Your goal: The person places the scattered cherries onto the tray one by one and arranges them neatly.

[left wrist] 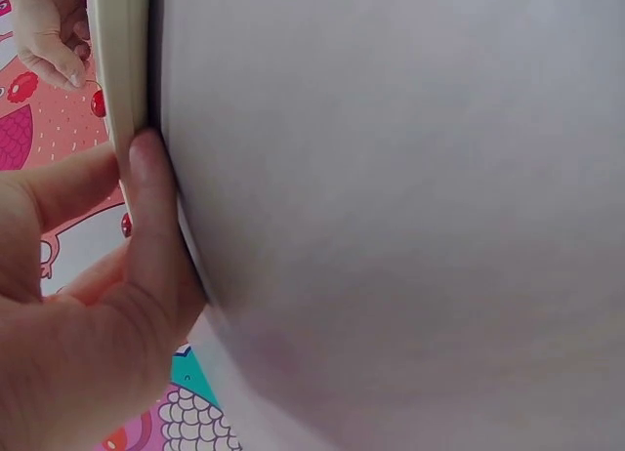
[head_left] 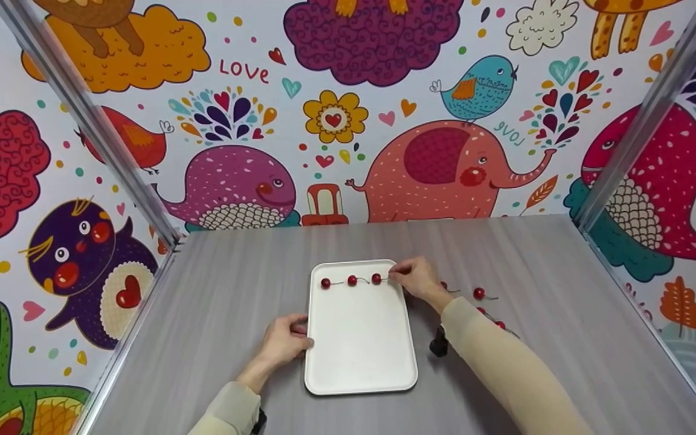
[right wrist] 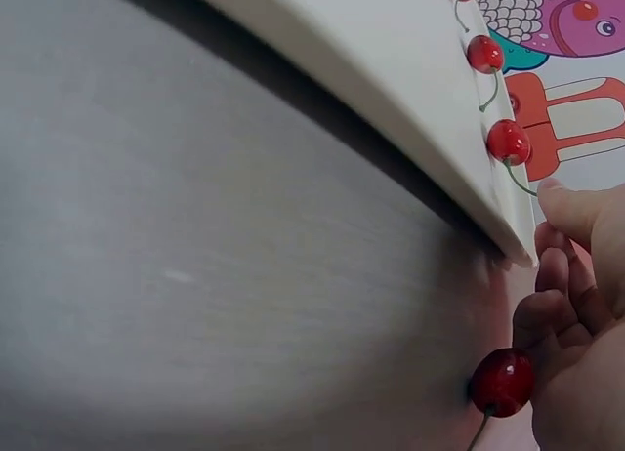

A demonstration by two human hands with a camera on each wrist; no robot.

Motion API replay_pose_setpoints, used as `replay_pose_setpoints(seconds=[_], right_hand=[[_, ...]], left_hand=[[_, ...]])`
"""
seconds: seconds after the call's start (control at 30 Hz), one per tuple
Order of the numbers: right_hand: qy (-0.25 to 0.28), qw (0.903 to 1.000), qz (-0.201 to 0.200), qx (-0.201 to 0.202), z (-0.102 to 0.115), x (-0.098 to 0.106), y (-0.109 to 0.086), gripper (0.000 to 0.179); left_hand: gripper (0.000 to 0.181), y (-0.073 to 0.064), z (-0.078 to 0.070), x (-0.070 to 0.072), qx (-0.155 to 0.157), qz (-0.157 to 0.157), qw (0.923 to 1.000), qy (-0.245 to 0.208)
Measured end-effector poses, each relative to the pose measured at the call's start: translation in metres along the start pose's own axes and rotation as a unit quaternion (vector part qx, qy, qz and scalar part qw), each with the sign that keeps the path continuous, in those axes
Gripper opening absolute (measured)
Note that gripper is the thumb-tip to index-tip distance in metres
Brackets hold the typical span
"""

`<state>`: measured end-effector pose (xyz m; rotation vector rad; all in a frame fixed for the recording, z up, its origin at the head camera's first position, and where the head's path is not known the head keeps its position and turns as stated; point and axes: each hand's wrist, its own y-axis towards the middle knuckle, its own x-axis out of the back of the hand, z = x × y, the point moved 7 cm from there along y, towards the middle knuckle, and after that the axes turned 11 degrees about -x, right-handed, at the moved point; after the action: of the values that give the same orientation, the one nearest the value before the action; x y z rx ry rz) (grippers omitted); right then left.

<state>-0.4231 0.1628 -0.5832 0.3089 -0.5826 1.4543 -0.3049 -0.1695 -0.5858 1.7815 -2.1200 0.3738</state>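
A white rectangular tray [head_left: 360, 338] lies lengthwise on the table. Along its far end run three red cherries with stems: a left one [head_left: 325, 283], a middle one [head_left: 352, 280] and a right one [head_left: 376, 278]. At the far right corner, my right hand [head_left: 418, 277] pinches the stem of the right cherry [right wrist: 509, 142] between thumb and finger; this cherry rests on the tray. My left hand [head_left: 284, 339] grips the tray's left edge, its fingers at the rim [left wrist: 122, 70]. Another cherry [right wrist: 503, 383] lies on the table beside my right hand.
Several loose cherries lie on the table right of the tray, one [head_left: 479, 293] apart from the others and another [head_left: 500, 325] partly behind the right sleeve [head_left: 505, 368]. Metal posts [head_left: 626, 121] and walls printed with cartoon animals enclose the grey table [head_left: 221, 290].
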Motion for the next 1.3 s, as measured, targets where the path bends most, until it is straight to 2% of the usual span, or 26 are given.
replay_pose_setpoints(seconds=[0.17, 0.47, 0.7, 0.87, 1.03, 1.3], right_hand=[[-0.023, 0.9994, -0.005, 0.026, 0.001, 0.0, 0.0, 0.008], [-0.042, 0.9989, 0.005, 0.019, 0.0, 0.0, -0.001, 0.011], [-0.059, 0.9975, -0.016, 0.036, 0.003, 0.007, -0.006, 0.015], [-0.051, 0.9962, -0.026, 0.066, 0.007, 0.019, -0.01, 0.014], [-0.02, 0.9955, -0.022, 0.09, 0.001, 0.035, -0.018, 0.015], [-0.008, 0.9922, -0.017, 0.123, -0.006, 0.073, -0.029, 0.017]], left_hand=[[0.064, 0.0, 0.0, 0.0, 0.007, -0.002, 1.0, 0.003], [0.063, 0.0, -0.001, 0.001, -0.004, -0.003, 0.9999, 0.011], [0.063, 0.0, -0.001, 0.001, -0.004, -0.002, 0.9999, 0.014], [0.062, 0.0, -0.002, 0.001, -0.007, -0.006, 0.9997, 0.023], [0.063, 0.001, -0.002, 0.0, -0.002, -0.003, 1.0, 0.009], [0.065, -0.001, -0.001, 0.0, -0.001, -0.005, 1.0, 0.005]])
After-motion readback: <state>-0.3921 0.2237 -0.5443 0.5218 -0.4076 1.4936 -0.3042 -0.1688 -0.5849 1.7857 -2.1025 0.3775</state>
